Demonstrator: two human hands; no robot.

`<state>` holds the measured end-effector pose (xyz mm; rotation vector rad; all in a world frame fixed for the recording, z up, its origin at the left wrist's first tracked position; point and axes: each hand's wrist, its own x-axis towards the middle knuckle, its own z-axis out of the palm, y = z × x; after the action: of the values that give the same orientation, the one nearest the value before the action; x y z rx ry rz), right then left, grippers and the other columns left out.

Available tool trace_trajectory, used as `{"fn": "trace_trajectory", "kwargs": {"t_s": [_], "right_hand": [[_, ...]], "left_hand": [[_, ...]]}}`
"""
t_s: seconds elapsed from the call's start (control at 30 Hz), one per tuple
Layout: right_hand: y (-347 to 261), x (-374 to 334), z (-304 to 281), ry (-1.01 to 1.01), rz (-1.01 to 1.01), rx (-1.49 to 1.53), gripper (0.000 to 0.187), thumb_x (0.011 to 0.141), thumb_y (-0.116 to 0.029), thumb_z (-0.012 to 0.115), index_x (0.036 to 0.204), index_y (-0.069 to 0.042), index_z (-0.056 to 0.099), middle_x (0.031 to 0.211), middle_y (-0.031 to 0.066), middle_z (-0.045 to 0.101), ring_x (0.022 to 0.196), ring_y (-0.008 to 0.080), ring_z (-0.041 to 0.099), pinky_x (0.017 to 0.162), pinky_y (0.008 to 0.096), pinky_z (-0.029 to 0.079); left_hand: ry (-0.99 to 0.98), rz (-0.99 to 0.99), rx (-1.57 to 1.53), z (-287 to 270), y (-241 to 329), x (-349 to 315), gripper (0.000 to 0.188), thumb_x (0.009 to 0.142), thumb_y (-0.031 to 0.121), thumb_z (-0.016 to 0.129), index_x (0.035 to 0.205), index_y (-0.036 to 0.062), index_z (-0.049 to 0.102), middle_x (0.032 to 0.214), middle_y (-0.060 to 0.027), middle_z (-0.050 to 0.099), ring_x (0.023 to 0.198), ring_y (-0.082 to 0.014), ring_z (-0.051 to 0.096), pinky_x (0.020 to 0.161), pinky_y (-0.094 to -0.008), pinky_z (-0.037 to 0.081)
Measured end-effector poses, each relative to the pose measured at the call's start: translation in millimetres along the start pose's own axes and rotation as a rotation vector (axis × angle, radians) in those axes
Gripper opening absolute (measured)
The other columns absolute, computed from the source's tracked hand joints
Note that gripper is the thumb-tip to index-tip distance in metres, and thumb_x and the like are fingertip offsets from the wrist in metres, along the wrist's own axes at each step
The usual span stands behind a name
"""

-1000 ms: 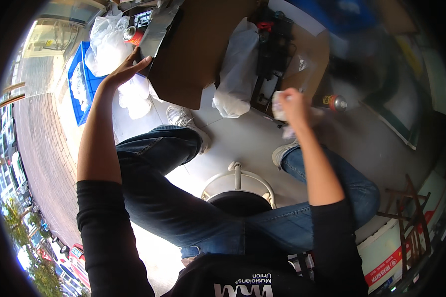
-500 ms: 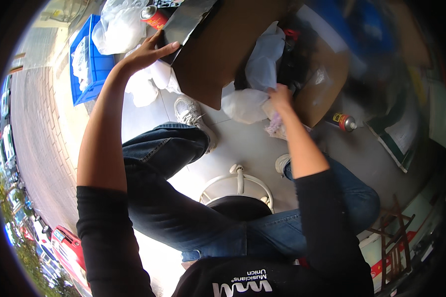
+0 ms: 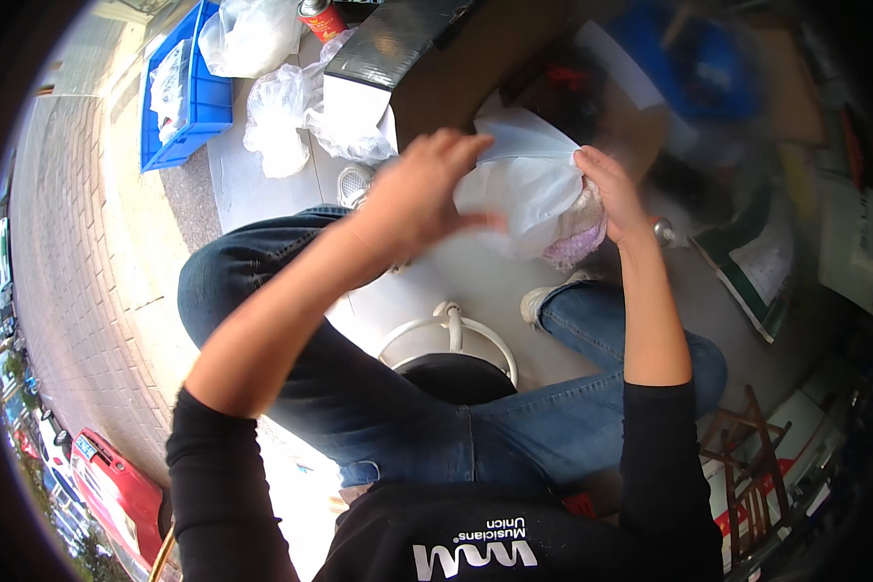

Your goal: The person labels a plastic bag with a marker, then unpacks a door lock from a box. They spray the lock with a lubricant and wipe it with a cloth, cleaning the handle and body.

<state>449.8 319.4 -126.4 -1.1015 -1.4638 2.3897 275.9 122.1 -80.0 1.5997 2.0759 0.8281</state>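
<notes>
A translucent white plastic bag (image 3: pixel 529 179) hangs over the floor in front of me, between my hands. My right hand (image 3: pixel 613 189) pinches its upper edge. Below those fingers shows a lilac and cream textured piece (image 3: pixel 574 242), perhaps cloth; whether it lies in the bag or beside it I cannot tell. To the bag's left is my left hand (image 3: pixel 427 194), smeared by motion, with thumb and fingers spread and nothing in it. Behind the bag stands a large cardboard box (image 3: pixel 436 92), its far side in shadow, with a glossy black flap (image 3: pixel 390 44) at the left.
Left of the box are tied white bags (image 3: pixel 276 121), a blue crate (image 3: pixel 204 114) and a red can (image 3: pixel 322 17). A spray can (image 3: pixel 662 231) lies at the right. A white stool ring (image 3: pixel 451 330) sits between my legs; a wooden folding rack (image 3: pixel 755 475) stands lower right.
My left hand has let go of the box flap and moved right toward the bag. My right hand has lifted the bag with the lilac piece out from the box, nearer to me.
</notes>
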Motion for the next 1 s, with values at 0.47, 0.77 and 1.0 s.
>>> {"fn": "trace_trajectory", "kwargs": {"t_s": [0.47, 0.77, 1.0], "right_hand": [[16, -98, 49, -0.076, -0.244, 0.128, 0.015, 0.090, -0.019, 0.053, 0.083, -0.005, 0.054, 0.073, 0.0014, 0.054, 0.066, 0.0071, 0.051, 0.063, 0.0208, 0.044], [-35, -207, 118, 0.350, -0.747, -0.501, 0.011, 0.084, -0.010, 0.061, 0.080, -0.003, 0.055, 0.069, -0.0027, 0.050, 0.066, 0.0044, 0.044, 0.061, 0.0191, 0.038], [-27, -221, 122, 0.257, -0.706, -0.398, 0.016, 0.089, -0.013, 0.056, 0.079, -0.003, 0.051, 0.069, -0.0034, 0.048, 0.065, 0.0024, 0.040, 0.060, 0.0174, 0.035]], "left_hand": [[0.087, -0.316, -1.276, -39, 99, -26, 0.028, 0.093, 0.031, 0.049, 0.085, 0.0046, 0.055, 0.070, 0.0030, 0.054, 0.062, -0.0028, 0.049, 0.056, -0.0192, 0.042], [0.133, -0.120, -1.152, -67, 136, -36, 0.030, 0.090, 0.031, 0.056, 0.069, 0.0092, 0.051, 0.061, 0.0061, 0.049, 0.054, -0.0004, 0.043, 0.048, -0.0177, 0.035], [-0.056, -0.213, -0.919, -96, 130, -67, 0.029, 0.084, 0.033, 0.063, 0.070, 0.0093, 0.057, 0.061, 0.0047, 0.054, 0.053, -0.0004, 0.049, 0.047, -0.0165, 0.038]]}}
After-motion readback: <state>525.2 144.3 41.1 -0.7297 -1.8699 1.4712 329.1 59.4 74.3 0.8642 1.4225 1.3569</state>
